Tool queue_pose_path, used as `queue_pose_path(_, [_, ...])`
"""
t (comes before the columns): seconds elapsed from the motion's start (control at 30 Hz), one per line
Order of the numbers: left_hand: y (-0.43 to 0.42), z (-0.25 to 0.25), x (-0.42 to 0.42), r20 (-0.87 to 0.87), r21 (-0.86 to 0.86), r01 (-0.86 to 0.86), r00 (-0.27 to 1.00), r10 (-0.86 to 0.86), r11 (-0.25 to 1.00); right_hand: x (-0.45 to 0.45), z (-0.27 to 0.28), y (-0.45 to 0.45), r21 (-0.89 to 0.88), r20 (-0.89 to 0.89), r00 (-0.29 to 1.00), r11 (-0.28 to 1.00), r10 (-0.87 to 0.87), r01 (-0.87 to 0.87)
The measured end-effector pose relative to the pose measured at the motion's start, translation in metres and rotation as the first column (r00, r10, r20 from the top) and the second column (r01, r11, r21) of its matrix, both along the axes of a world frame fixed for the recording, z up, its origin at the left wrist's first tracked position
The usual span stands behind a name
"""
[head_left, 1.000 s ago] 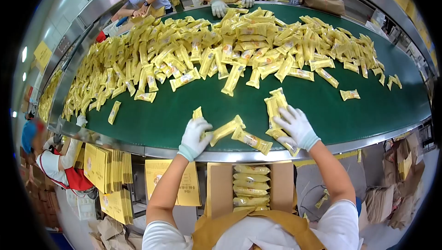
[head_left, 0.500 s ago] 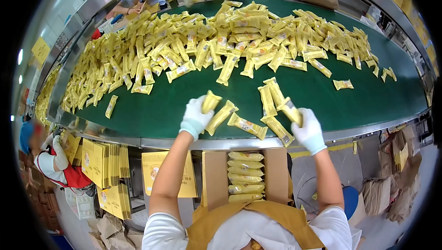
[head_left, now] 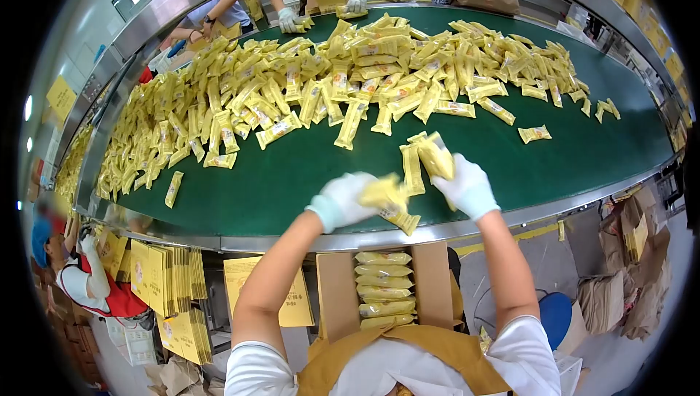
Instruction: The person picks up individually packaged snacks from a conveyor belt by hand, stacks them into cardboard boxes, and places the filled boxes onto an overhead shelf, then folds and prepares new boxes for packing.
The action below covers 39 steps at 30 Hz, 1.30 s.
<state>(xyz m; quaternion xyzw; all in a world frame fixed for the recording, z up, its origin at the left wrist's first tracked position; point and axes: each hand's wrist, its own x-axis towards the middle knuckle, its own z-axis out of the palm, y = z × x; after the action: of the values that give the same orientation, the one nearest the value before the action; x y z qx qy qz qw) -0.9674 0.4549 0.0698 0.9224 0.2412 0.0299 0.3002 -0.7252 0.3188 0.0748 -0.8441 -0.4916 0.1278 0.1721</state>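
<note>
In the head view my left hand [head_left: 348, 199], gloved in white, is closed around yellow snack packets [head_left: 384, 193], blurred by motion, above the near edge of the belt. Another packet [head_left: 401, 220] lies just under them, and I cannot tell whether it is also held. My right hand [head_left: 467, 186], gloved too, grips a small bunch of snack packets [head_left: 436, 155], tilted on the green belt [head_left: 277, 184]. Touching that bunch on its left is an upright-lying packet [head_left: 412, 170]. Below the belt edge, an open cardboard box [head_left: 339, 297] holds a column of packets [head_left: 385, 282].
A large heap of packets [head_left: 350, 68] covers the belt's far side. Co-workers' gloved hands [head_left: 357, 0] handle packets across the belt. Flattened yellow cartons [head_left: 157, 265] stand at the left beside a person in a red apron [head_left: 120, 294]. Brown paper bags [head_left: 620, 286] lie at the right.
My left hand has swept right, gathering packets near the belt edge. My right hand has moved left and up, closing on a bunch. The view has shifted slightly.
</note>
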Motion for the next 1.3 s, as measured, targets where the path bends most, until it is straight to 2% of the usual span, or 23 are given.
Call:
queue_pose_path(0.03, [-0.007, -0.010, 0.013, -0.066, 0.019, 0.156, 0.986, -0.154, 0.988, -0.006, -0.005, 0.016, 0.019, 0.023, 1.000, 1.000, -0.019, 0.019])
queue_pose_path(0.07, [-0.012, -0.021, 0.030, -0.204, 0.034, 0.290, 0.939, -0.277, 0.956, -0.013, -0.015, 0.035, 0.040, 0.045, 0.998, 0.999, -0.039, 0.037])
queue_pose_path(0.1, [-0.020, -0.038, 0.034, -0.193, 0.162, 0.355, 0.927, -0.323, 0.921, -0.023, -0.023, 0.051, 0.000, 0.075, 0.996, 0.999, -0.045, 0.045])
queue_pose_path(0.13, [-0.022, -0.051, 0.036, -0.127, 0.197, 0.357, 0.933, -0.337, 0.913, -0.029, -0.037, 0.065, -0.076, 0.097, 0.995, 0.997, -0.018, 0.026])
queue_pose_path(0.2, [-0.020, -0.055, 0.034, -0.121, 0.273, 0.371, 0.929, -0.351, 0.888, -0.033, -0.079, 0.084, -0.165, 0.162, 0.986, 0.985, -0.023, 0.050])
queue_pose_path(0.23, [-0.017, -0.050, 0.032, -0.195, 0.258, 0.372, 0.924, -0.329, 0.891, -0.034, -0.085, 0.087, -0.146, 0.189, 0.982, 0.989, 0.020, 0.008])
queue_pose_path(0.3, [-0.013, -0.043, 0.028, -0.332, 0.227, 0.362, 0.901, -0.278, 0.904, -0.029, -0.093, 0.087, -0.117, 0.253, 0.961, 0.989, 0.112, -0.085])
queue_pose_path(0.4, [0.015, -0.052, -0.005, -0.290, 0.335, 0.137, 0.956, -0.036, 0.932, -0.018, -0.099, 0.066, 0.014, 0.503, 0.828, 0.955, 0.250, -0.297])
queue_pose_path(0.47, [0.031, -0.076, -0.039, -0.108, 0.562, -0.009, 0.991, 0.084, 0.827, -0.010, -0.105, 0.046, 0.017, 0.589, 0.751, 0.924, 0.300, -0.383])
queue_pose_path(0.5, [0.035, -0.093, -0.055, -0.027, 0.671, -0.050, 0.995, 0.092, 0.740, -0.007, -0.107, 0.037, 0.035, 0.616, 0.720, 0.902, 0.319, -0.430])
queue_pose_path(0.53, [0.027, -0.090, -0.058, -0.012, 0.691, -0.039, 0.998, 0.065, 0.722, -0.012, -0.093, 0.029, 0.050, 0.644, 0.687, 0.877, 0.338, -0.478])
queue_pose_path(0.57, [0.020, -0.086, -0.063, 0.003, 0.711, -0.030, 0.999, 0.039, 0.702, -0.017, -0.078, 0.017, -0.034, 0.512, 0.738, 0.869, 0.440, -0.494])
queue_pose_path(0.63, [0.010, -0.088, -0.069, 0.012, 0.722, -0.026, 1.000, 0.026, 0.692, -0.025, -0.084, 0.007, 0.052, 0.548, 0.744, 0.871, 0.384, -0.488])
queue_pose_path(0.7, [0.012, -0.080, -0.066, -0.075, 0.590, -0.013, 0.995, 0.071, 0.807, -0.021, -0.093, 0.007, 0.091, 0.513, 0.775, 0.874, 0.370, -0.478])
queue_pose_path(0.73, [0.014, -0.070, -0.063, -0.121, 0.517, -0.012, 0.989, 0.087, 0.856, -0.021, -0.084, 0.012, -0.008, 0.445, 0.808, 0.904, 0.386, -0.427])
queue_pose_path(0.8, [0.017, -0.049, -0.052, -0.297, 0.479, 0.024, 0.945, 0.136, 0.878, -0.019, -0.063, 0.023, -0.221, 0.303, 0.870, 0.917, 0.389, -0.333])
queue_pose_path(0.83, [0.018, -0.038, -0.046, -0.348, 0.441, 0.031, 0.927, 0.139, 0.897, -0.017, -0.068, 0.027, -0.250, 0.331, 0.856, 0.911, 0.398, -0.327])
queue_pose_path(0.87, [0.017, -0.033, -0.044, -0.398, 0.403, 0.035, 0.907, 0.141, 0.914, -0.016, -0.071, 0.026, -0.238, 0.364, 0.831, 0.904, 0.422, -0.355])
queue_pose_path(0.93, [0.017, -0.061, -0.054, -0.269, 0.531, 0.022, 0.952, 0.144, 0.847, -0.016, -0.072, 0.024, -0.211, 0.431, 0.777, 0.889, 0.458, -0.407])
queue_pose_path(1.0, [0.010, -0.071, -0.062, -0.157, 0.651, 0.007, 0.980, 0.126, 0.759, -0.016, -0.078, 0.017, -0.154, 0.408, 0.776, 0.874, 0.481, -0.461])
queue_pose_path(1.13, [-0.001, -0.057, -0.066, -0.285, 0.482, 0.031, 0.951, 0.123, 0.876, -0.020, -0.088, 0.005, -0.039, 0.462, 0.763, 0.870, 0.452, -0.491])
queue_pose_path(1.23, [-0.004, -0.063, -0.069, -0.238, 0.565, 0.018, 0.961, 0.142, 0.825, -0.018, -0.091, 0.005, 0.033, 0.405, 0.804, 0.872, 0.436, -0.489])
queue_pose_path(1.3, [-0.004, -0.064, -0.071, -0.229, 0.571, 0.009, 0.962, 0.149, 0.821, -0.015, -0.089, -0.001, 0.163, 0.329, 0.854, 0.867, 0.403, -0.471])
